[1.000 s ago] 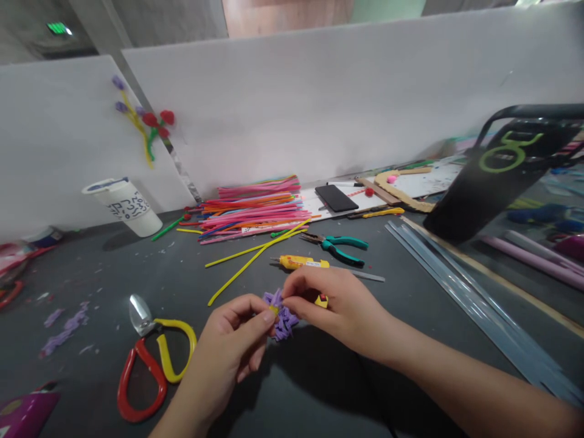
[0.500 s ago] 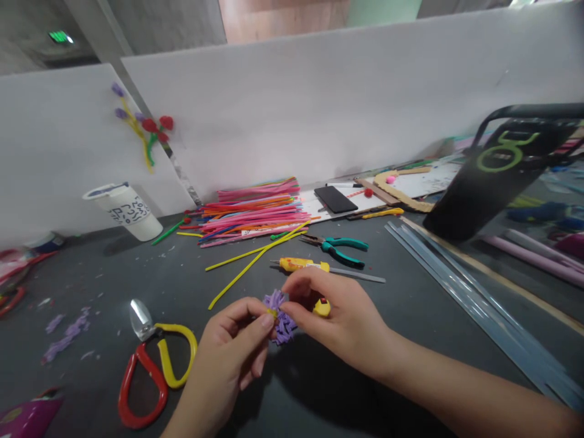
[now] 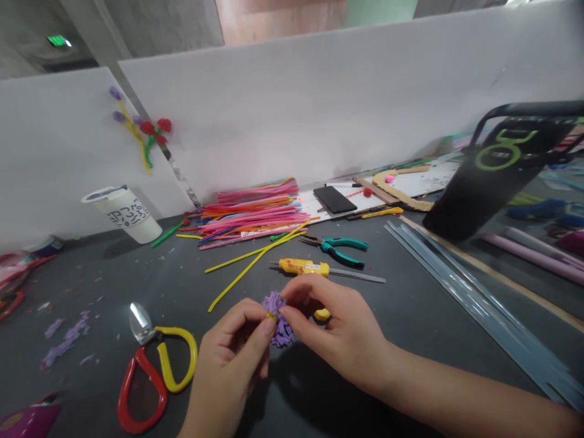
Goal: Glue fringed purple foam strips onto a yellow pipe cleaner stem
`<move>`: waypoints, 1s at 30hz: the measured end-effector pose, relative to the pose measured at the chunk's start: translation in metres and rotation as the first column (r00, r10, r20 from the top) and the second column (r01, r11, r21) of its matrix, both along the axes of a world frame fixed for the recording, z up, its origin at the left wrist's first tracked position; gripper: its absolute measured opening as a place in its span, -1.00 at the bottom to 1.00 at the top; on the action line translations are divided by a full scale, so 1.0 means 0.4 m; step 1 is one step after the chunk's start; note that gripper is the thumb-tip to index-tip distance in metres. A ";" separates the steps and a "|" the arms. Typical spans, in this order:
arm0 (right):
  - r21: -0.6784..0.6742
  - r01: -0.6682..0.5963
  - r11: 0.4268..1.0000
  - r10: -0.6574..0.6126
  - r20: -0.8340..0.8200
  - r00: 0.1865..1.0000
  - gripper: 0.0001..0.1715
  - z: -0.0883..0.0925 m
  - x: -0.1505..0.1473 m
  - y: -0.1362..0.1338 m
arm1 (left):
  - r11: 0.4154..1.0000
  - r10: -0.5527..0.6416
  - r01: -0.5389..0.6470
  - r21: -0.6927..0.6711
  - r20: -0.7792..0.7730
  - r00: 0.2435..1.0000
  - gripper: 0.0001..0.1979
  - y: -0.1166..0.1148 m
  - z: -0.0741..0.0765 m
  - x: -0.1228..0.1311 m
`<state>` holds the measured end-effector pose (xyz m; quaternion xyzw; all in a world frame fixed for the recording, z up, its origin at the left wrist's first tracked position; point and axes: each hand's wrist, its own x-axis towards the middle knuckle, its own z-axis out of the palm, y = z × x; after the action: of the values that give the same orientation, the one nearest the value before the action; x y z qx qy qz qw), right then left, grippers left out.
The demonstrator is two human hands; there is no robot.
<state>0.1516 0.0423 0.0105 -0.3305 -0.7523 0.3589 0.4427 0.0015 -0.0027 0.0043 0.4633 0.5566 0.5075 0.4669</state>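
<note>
Purple tuft point(image 3: 283, 334): bunch of short, frilled purple strands, held just above the table, in between the two hands; right of the left fingertips, left of the right ones.
Yellow band point(image 3: 272, 316): at the tuft's middle on its left side, against the left thumb; upper strands stand above it, lower strands spread below and to the right.
Left hand point(image 3: 237, 356): thumb and forefinger closed in a pinch on the tuft at the band; other fingers curled beneath.
Right hand point(image 3: 340, 328): thumb and forefinger bent towards each other, only slightly parted, tips at the upper right edge of the tuft; cannot tell whether a strand is gripped.
Yellow object point(image 3: 322, 314): small, mostly hidden by the right hand; whether held or lying on the table is unclear.
Yellow-handled tool point(image 3: 303, 266): on the dark table point(image 3: 410, 377), just beyond the right hand, metal tip pointing left.
Teal pliers point(image 3: 344, 249): beyond that tool, jaws leftward.
Yellow stems point(image 3: 244, 274): two, crossed, beyond the left hand.
Stem bundle point(image 3: 255, 216): many colours, pink mostly, near the white board point(image 3: 319, 109).
Scissors point(image 3: 145, 334): left of the left hand, one red handle, one yellow.
Purple scraps point(image 3: 68, 342): farther left, scattered.
</note>
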 end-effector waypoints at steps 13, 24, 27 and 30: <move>-0.025 -0.040 0.999 0.038 -0.072 0.997 -0.82 0.003 0.006 -0.003 | 0.979 -0.042 0.050 0.197 -0.043 0.998 -0.91 0.006 -0.002 -0.011; -0.133 -0.284 0.949 0.265 -0.143 0.953 -0.89 0.032 0.014 -0.005 | 0.928 -0.179 0.187 0.322 -0.053 0.982 -0.90 0.010 -0.005 -0.036; -0.109 -0.309 0.945 0.295 -0.128 0.947 -0.89 0.036 0.017 -0.003 | 0.905 -0.255 0.279 0.320 -0.117 0.960 -0.88 0.016 -0.001 -0.052; -0.098 -0.330 0.939 0.315 -0.142 0.938 -0.89 0.037 0.018 -0.004 | 0.896 -0.283 0.310 0.318 -0.131 0.950 -0.88 0.019 0.002 -0.059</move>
<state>0.1588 0.0407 0.0253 -0.2055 -0.7443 0.4912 0.4031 -0.0220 0.0049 0.0053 0.6355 0.4037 0.4981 0.4301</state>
